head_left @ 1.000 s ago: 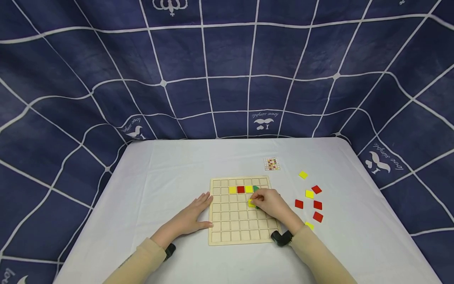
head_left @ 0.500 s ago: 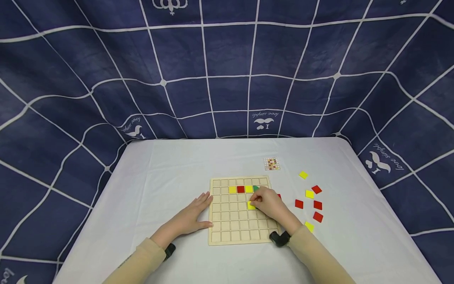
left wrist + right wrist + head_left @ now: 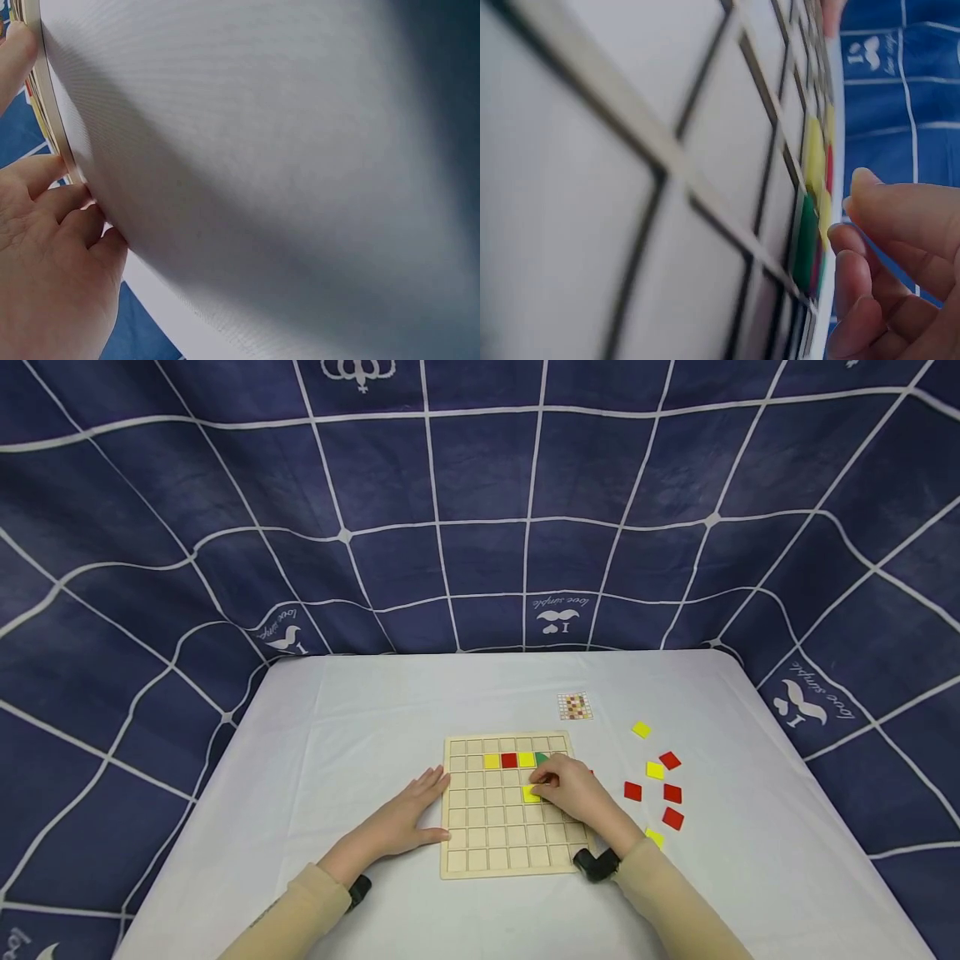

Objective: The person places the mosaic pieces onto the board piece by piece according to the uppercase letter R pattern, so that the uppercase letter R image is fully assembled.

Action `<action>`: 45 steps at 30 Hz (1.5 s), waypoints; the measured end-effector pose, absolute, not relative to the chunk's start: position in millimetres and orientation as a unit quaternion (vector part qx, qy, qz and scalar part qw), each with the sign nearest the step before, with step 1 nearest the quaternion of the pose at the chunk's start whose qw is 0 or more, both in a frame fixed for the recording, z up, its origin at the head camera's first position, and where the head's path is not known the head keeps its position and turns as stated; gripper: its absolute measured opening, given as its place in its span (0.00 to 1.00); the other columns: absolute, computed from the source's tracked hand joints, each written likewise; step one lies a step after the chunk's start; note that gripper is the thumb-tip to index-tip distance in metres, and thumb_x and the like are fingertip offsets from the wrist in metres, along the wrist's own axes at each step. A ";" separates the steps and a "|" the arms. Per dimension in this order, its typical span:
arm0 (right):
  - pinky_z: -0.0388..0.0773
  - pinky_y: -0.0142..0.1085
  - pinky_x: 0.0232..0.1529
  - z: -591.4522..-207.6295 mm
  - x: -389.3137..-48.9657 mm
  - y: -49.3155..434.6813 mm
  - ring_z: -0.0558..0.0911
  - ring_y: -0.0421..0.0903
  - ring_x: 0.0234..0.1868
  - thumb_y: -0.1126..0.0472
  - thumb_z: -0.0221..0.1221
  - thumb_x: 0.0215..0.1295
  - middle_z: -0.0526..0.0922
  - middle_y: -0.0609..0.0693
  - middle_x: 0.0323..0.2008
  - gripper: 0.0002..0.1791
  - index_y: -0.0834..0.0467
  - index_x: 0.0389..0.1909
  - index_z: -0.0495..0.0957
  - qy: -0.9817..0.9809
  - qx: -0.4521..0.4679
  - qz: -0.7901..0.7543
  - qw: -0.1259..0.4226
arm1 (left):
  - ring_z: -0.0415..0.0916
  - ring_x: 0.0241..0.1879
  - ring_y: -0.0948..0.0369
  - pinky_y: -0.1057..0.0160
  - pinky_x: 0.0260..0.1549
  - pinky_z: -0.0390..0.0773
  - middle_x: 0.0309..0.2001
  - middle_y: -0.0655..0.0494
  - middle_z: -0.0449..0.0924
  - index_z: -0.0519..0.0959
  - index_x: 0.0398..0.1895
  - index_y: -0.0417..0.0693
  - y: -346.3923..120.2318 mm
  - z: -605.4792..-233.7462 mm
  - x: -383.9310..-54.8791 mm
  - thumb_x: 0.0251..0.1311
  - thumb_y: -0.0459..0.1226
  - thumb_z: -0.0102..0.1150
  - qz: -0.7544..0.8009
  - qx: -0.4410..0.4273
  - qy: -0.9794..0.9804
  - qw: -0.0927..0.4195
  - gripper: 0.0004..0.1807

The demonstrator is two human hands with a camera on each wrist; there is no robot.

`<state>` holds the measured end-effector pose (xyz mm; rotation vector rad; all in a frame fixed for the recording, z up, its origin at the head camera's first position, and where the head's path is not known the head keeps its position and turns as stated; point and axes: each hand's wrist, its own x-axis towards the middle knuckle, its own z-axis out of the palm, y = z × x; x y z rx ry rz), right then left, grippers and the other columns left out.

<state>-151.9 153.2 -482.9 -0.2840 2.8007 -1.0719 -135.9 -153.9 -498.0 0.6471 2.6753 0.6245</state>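
A square wooden grid board [image 3: 486, 817] lies on the table. My left hand [image 3: 405, 817] rests at its left edge, fingers extended and fingertips touching the rim; the left wrist view shows the fingers [image 3: 64, 199] against that edge. Over the board's right half is my right hand [image 3: 572, 787], thumb and fingers bent just above a yellow tile [image 3: 530, 794] in a square. In the right wrist view nothing shows between the thumb and fingers [image 3: 885, 202], which stand off the tiles. A green tile [image 3: 805, 244] beside the yellow one is covered by the hand in the head view.
An upper row holds a yellow tile [image 3: 492, 762], a red tile [image 3: 509, 761], another yellow tile [image 3: 527, 760] and a partly hidden green piece [image 3: 541, 758]. A small pattern card [image 3: 575, 707] lies behind the board. Several loose red and yellow tiles [image 3: 655, 770] lie to the right.
The yellow tile under my right hand has shifted slightly towards me and sits in its square. My right fingers have drawn slightly off it. The left hand stays put.
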 end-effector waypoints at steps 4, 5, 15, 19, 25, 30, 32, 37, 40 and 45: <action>0.70 0.28 0.30 -478.0 -153.0 167.9 0.72 0.40 0.30 0.61 0.68 0.60 0.79 0.44 0.32 0.06 0.54 0.38 0.86 0.921 -0.078 -0.377 0.050 | 0.43 0.79 0.52 0.50 0.77 0.49 0.79 0.49 0.47 0.55 0.77 0.46 -153.5 -497.2 -135.9 0.55 0.56 0.67 0.219 0.224 0.936 0.158 0.51; 0.70 0.28 0.30 -476.9 -153.4 172.8 0.72 0.40 0.30 0.61 0.67 0.61 0.79 0.45 0.33 0.06 0.54 0.39 0.86 0.921 -0.071 -0.380 0.046 | 0.43 0.79 0.52 0.50 0.77 0.49 0.79 0.49 0.47 0.55 0.77 0.46 -153.6 -497.3 -135.9 0.55 0.55 0.67 0.218 0.224 0.937 0.158 0.51; 0.76 0.31 0.32 -475.4 -150.5 232.3 0.77 0.43 0.34 0.58 0.63 0.66 0.84 0.50 0.38 0.10 0.56 0.45 0.84 0.928 0.008 -0.372 0.039 | 0.42 0.79 0.52 0.50 0.77 0.49 0.79 0.48 0.47 0.54 0.77 0.45 -154.5 -498.3 -135.9 0.56 0.55 0.66 0.220 0.231 0.935 0.157 0.51; 0.77 0.33 0.35 -474.2 -146.8 250.5 0.80 0.45 0.37 0.57 0.62 0.67 0.85 0.52 0.40 0.11 0.56 0.47 0.83 0.930 0.030 -0.363 0.041 | 0.43 0.79 0.51 0.50 0.77 0.49 0.79 0.48 0.47 0.55 0.77 0.45 -154.4 -498.0 -135.7 0.56 0.55 0.67 0.221 0.230 0.935 0.157 0.51; 0.79 0.39 0.41 -475.0 -143.9 265.2 0.81 0.48 0.39 0.60 0.64 0.64 0.86 0.54 0.41 0.13 0.60 0.47 0.83 0.934 0.042 -0.350 0.049 | 0.43 0.79 0.51 0.50 0.77 0.49 0.79 0.48 0.47 0.55 0.77 0.45 -154.4 -497.3 -136.0 0.56 0.55 0.67 0.220 0.230 0.935 0.156 0.51; 0.79 0.34 0.38 -482.6 -140.3 271.8 0.81 0.45 0.36 0.60 0.67 0.60 0.85 0.52 0.37 0.15 0.61 0.47 0.82 0.936 0.047 -0.342 0.075 | 0.42 0.79 0.51 0.49 0.77 0.49 0.79 0.48 0.46 0.54 0.77 0.45 -154.5 -497.2 -135.7 0.56 0.54 0.67 0.225 0.232 0.933 0.158 0.51; 0.78 0.33 0.36 -484.6 -138.9 273.5 0.80 0.44 0.36 0.60 0.69 0.59 0.84 0.51 0.36 0.16 0.61 0.47 0.82 0.937 0.049 -0.335 0.085 | 0.42 0.79 0.51 0.49 0.77 0.48 0.79 0.48 0.46 0.54 0.77 0.45 -154.6 -496.9 -135.5 0.56 0.54 0.67 0.227 0.232 0.932 0.159 0.51; 0.75 0.33 0.36 -485.7 -136.0 276.1 0.78 0.45 0.36 0.60 0.70 0.56 0.83 0.52 0.36 0.18 0.62 0.47 0.82 0.937 0.056 -0.329 0.099 | 0.42 0.79 0.51 0.49 0.77 0.48 0.79 0.48 0.46 0.54 0.77 0.44 -154.4 -496.7 -135.5 0.56 0.54 0.67 0.225 0.234 0.932 0.158 0.51; 0.74 0.33 0.36 -486.4 -135.9 276.4 0.77 0.46 0.36 0.60 0.71 0.56 0.82 0.52 0.35 0.18 0.62 0.46 0.82 0.937 0.059 -0.328 0.102 | 0.42 0.79 0.51 0.49 0.77 0.48 0.79 0.48 0.46 0.54 0.77 0.44 -154.3 -497.1 -135.7 0.56 0.54 0.67 0.225 0.235 0.932 0.159 0.51; 0.72 0.32 0.34 -489.2 -137.0 275.7 0.75 0.45 0.34 0.61 0.71 0.55 0.80 0.50 0.33 0.16 0.61 0.44 0.82 0.938 0.063 -0.326 0.099 | 0.42 0.79 0.51 0.49 0.77 0.49 0.79 0.48 0.46 0.54 0.77 0.44 -153.7 -497.2 -136.1 0.55 0.54 0.67 0.228 0.232 0.932 0.159 0.51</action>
